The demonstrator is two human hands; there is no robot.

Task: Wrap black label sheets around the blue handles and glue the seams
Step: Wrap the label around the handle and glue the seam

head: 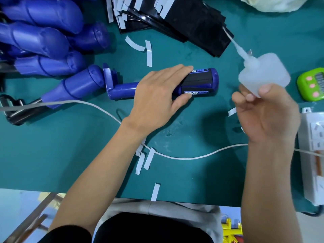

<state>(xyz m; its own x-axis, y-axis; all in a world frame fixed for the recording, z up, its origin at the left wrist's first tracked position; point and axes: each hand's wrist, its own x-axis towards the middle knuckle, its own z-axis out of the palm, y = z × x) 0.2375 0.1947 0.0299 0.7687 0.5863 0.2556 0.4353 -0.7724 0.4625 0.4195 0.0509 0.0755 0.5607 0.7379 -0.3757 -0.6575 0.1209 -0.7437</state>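
At frame centre, the left hand (156,95) grips a black-labelled blue plastic handle (201,83); the right hand (263,113) grasps a translucent glue bottle (263,72), nozzle apparently due at the seam next.

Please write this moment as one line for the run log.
left hand: holds wrapped handle on table | right hand: holds glue bottle, clear of the handle | seam glue: cannot tell

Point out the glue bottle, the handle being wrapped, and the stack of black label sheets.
glue bottle (268,71): head view, on its translucent body.
wrapped handle (215,79): head view, on its bare blue end cap.
black label sheets (196,23): head view, on the stack's top sheet.
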